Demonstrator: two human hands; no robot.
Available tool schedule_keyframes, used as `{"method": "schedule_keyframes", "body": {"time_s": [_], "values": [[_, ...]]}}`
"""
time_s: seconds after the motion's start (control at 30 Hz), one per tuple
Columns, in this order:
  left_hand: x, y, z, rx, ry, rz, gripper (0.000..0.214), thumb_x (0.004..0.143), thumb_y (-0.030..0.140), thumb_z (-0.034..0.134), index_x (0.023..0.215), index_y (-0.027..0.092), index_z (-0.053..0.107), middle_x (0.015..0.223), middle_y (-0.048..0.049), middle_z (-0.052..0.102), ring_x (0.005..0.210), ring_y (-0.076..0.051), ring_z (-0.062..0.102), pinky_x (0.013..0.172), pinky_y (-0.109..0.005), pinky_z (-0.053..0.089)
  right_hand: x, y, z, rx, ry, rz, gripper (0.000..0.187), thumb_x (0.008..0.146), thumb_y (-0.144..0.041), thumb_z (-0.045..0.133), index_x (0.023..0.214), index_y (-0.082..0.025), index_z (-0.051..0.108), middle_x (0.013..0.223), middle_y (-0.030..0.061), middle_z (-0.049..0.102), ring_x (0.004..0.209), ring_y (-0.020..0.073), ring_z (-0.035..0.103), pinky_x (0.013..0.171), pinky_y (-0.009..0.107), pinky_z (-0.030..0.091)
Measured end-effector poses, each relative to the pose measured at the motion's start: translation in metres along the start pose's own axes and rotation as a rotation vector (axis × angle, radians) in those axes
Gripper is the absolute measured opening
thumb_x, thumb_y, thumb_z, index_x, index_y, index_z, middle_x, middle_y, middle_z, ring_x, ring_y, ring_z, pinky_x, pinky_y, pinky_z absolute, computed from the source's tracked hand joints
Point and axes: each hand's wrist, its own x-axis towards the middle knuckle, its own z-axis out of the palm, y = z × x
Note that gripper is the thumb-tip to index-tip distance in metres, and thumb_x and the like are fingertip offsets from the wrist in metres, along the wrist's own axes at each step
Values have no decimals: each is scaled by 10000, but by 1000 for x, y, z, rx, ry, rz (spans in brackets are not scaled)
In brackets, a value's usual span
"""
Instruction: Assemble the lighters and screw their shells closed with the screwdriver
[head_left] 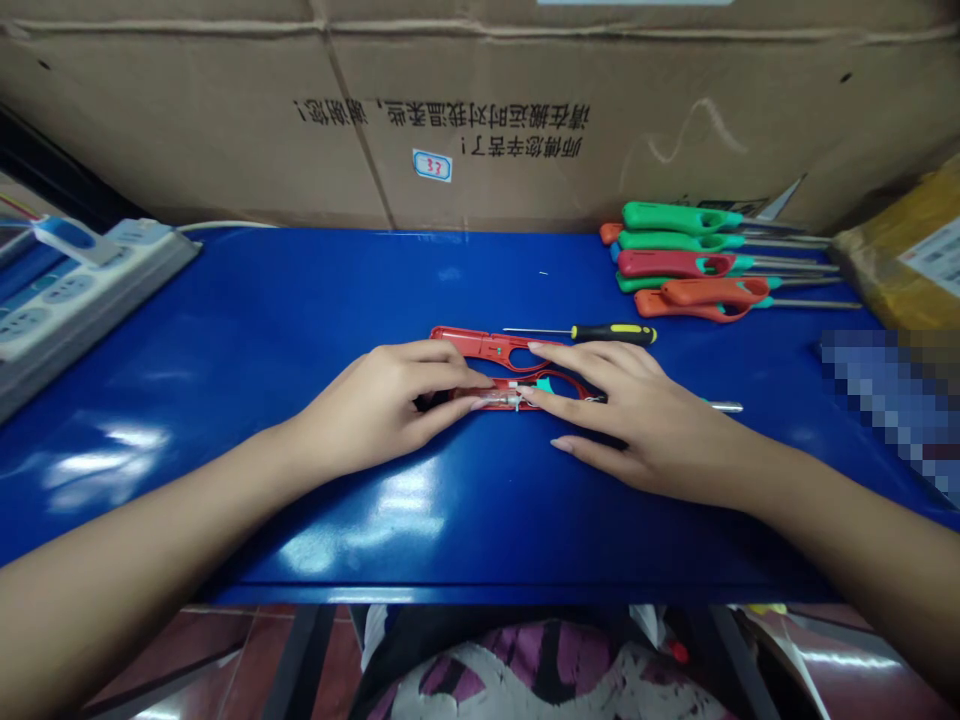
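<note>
A long-nosed gas lighter lies opened in two on the blue table. Its empty red shell half [469, 345] is behind the other red half [574, 383], which holds a clear fuel tank [500, 398], a teal trigger [544, 384] and thin wire. My left hand [397, 395] is closed at the left end of the nearer half, thumb and index finger pinched by the tank. Over the right part my right hand [630, 410] spreads its fingers, the index fingertip touching the inner parts. A metal nozzle end [726, 407] shows past that hand.
Behind my right hand lies a black-and-yellow screwdriver [613, 333]. Several lighters [679, 264] are piled at the back right, near a yellow taped package [900, 250]. A power strip [97, 275] sits at the left. A large cardboard box [480, 120] walls off the back.
</note>
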Motion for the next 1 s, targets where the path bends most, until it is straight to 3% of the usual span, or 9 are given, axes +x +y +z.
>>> {"method": "schedule_keyframes", "body": {"time_s": [0.27, 0.47, 0.6, 0.7, 0.8, 0.9, 1.0], "values": [[0, 3, 0, -14, -5, 23, 177, 967, 209, 633, 1087, 155, 751, 962, -49, 711, 830, -130, 664, 750, -246, 526, 1, -3, 2, -48, -70, 23, 531, 1027, -416, 476, 1545, -321, 406, 1672, 120, 259, 1453, 367, 337, 1157, 630, 321], [0, 6, 2, -28, 12, -6, 177, 965, 217, 629, 1081, 174, 757, 951, -48, 720, 825, -133, 672, 734, -247, 532, 2, -7, 0, -72, -38, 16, 512, 1024, -439, 475, 1515, -299, 454, 1663, 122, 284, 1448, 371, 349, 1162, 646, 296], [-1, 6, 1, 14, 25, -19, 188, 956, 241, 628, 1096, 174, 735, 971, -50, 731, 828, -144, 679, 704, -248, 527, 0, -1, -9, -42, 42, 57, 570, 1006, -402, 518, 1540, -237, 404, 1643, 147, 322, 1430, 348, 385, 1159, 609, 313], [-1, 7, -2, 82, 69, 33, 255, 943, 264, 642, 1179, 186, 698, 1088, -70, 731, 956, -189, 667, 837, -314, 539, -1, 5, -15, 0, 180, 112, 426, 990, -282, 535, 1411, -216, 545, 1469, 157, 533, 1318, 319, 505, 1092, 551, 387], [-1, 9, -1, 117, 66, 93, 291, 949, 259, 634, 1233, 205, 675, 1192, -79, 703, 1093, -225, 621, 968, -382, 509, -1, 10, -18, 30, 252, 145, 205, 954, -209, 556, 1121, -235, 671, 1176, 103, 678, 1075, 271, 618, 960, 485, 448], [-1, 9, 4, 127, -14, 128, 330, 986, 230, 579, 1312, 230, 635, 1307, -86, 656, 1209, -244, 588, 1048, -425, 480, -1, 13, -20, 119, 222, 220, 88, 912, -188, 590, 970, -220, 646, 1004, 62, 681, 915, 218, 628, 850, 392, 480], [-1, 6, 10, 132, -53, 147, 382, 1015, 200, 528, 1393, 240, 573, 1385, -97, 607, 1268, -247, 562, 1086, -449, 467, -4, 16, -25, 217, 94, 278, 65, 897, -217, 617, 959, -215, 635, 973, 44, 674, 867, 189, 620, 775, 328, 488]]}}
